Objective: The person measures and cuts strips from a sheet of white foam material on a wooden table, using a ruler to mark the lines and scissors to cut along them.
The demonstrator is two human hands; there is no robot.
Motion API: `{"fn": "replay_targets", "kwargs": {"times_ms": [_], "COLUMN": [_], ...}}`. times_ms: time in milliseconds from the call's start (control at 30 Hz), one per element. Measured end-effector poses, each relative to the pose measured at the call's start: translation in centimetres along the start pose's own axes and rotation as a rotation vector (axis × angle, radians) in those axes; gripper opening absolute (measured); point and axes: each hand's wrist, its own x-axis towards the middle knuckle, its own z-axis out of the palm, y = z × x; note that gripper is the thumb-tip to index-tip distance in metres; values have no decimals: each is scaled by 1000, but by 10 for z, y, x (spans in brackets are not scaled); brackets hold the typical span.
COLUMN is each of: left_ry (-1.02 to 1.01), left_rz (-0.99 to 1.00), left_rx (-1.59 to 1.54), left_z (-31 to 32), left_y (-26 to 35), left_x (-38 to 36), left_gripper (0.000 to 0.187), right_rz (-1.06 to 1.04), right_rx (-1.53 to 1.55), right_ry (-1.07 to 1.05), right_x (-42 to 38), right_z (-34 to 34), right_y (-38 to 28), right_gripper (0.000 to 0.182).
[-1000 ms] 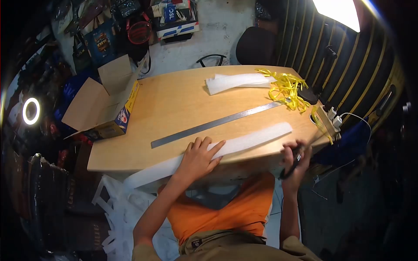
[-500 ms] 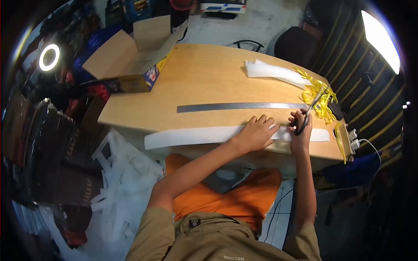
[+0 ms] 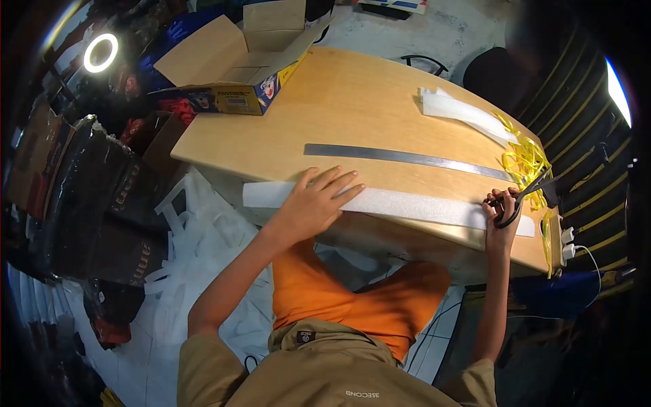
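A long strip of white foam [image 3: 413,205] lies along the table's near edge. My left hand [image 3: 315,203] rests on its left part, fingers stretched out and apart. At the strip's right end, my right hand [image 3: 502,216] is closed around a pair of scissors [image 3: 521,198], whose blades point up and to the right. Behind the foam, a flat grey metal ruler [image 3: 407,160] lies roughly parallel to it. Its right end reaches a tangle of yellow ribbon [image 3: 527,161].
An open cardboard box [image 3: 237,95] stands at the table's back left. More white foam pieces [image 3: 464,114] lie at the back right. White plugs [image 3: 569,244] sit in a socket on the table's right end. White scraps [image 3: 210,251] heap on the floor at left.
My left hand has slid left along the foam strip, away from my right hand, and its fingers have spread. The right hand keeps hold of the scissors. The whole view has shifted and turned.
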Motion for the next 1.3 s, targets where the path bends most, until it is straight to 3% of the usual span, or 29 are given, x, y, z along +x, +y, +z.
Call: {"fn": "replay_targets", "kwargs": {"times_ms": [167, 367, 467, 533, 800, 1033, 1300], "left_ry": [-13, 119, 28, -9, -100, -195, -175], "left_rz": [7, 127, 120, 92, -17, 24, 9], "left_rx": [-61, -74, -150, -202, -220, -234, -218], "left_z": [10, 32, 46, 51, 52, 48, 52], "left_y": [-2, 22, 30, 34, 31, 20, 19], "left_x": [14, 72, 89, 96, 100, 108, 110], "left_gripper": [61, 58, 51, 49, 56, 57, 56], "right_rz": [-141, -392, -524, -635, -624, -379, -346], "right_rx": [-185, -352, -455, -636, -893, -783, -792], "right_ry": [38, 87, 101, -1, -227, -169, -193], "right_x": [-4, -16, -22, -24, -28, -29, -27], "right_z": [6, 13, 17, 16, 27, 28, 29], "right_y": [1, 4, 7, 12, 8, 3, 2], "right_gripper": [31, 34, 33, 35, 39, 39, 37]}}
